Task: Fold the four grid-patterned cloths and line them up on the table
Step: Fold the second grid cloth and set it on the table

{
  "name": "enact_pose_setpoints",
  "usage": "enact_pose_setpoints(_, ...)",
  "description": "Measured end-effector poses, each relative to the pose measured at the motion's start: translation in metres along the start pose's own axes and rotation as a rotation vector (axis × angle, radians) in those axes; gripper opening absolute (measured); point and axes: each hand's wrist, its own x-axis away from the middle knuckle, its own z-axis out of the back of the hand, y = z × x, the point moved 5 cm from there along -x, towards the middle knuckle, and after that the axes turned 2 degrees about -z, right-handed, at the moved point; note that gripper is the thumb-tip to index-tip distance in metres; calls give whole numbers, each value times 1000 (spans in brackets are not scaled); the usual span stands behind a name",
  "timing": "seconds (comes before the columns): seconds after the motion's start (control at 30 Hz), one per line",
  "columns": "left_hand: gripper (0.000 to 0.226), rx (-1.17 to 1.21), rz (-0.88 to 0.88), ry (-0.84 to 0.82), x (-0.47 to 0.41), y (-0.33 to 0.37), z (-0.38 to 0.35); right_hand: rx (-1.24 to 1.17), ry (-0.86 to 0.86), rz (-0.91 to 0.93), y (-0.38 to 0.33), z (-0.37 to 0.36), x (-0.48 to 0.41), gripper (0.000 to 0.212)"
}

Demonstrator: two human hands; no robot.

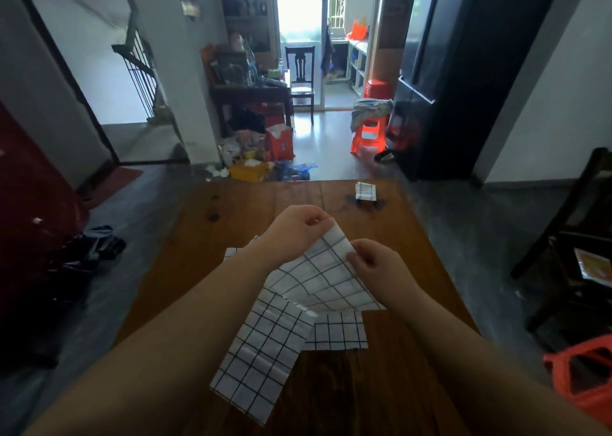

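Pinching the lifted cloth point(326, 278) by its top edge, left hand point(293, 228) and right hand point(376, 268) are starting its fold mid-table point(231, 203); next, matching corners squarely.

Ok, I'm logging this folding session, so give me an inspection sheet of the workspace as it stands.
Surface: wooden table, dark stain near the far edge.
Job's things: one folded cloth at the far edge; held cloth lifted; two flat cloths beneath.
Clutter: nothing seen on the table.
Grippers: left hand and right hand each pinch the held cloth's top edge.
Cables: nothing seen.
Surroundings: orange stool, floor litter, dark chair.
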Motion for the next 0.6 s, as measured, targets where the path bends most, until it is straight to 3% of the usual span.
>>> enact_pose_setpoints(0.4,10,-110,-235,235,-6,31,48,102,29,141,-46,26,-27,12)
enact_pose_setpoints(0.6,13,-53,-184,289,-9,44,84,96,-22,205,-68,47,-37,11)
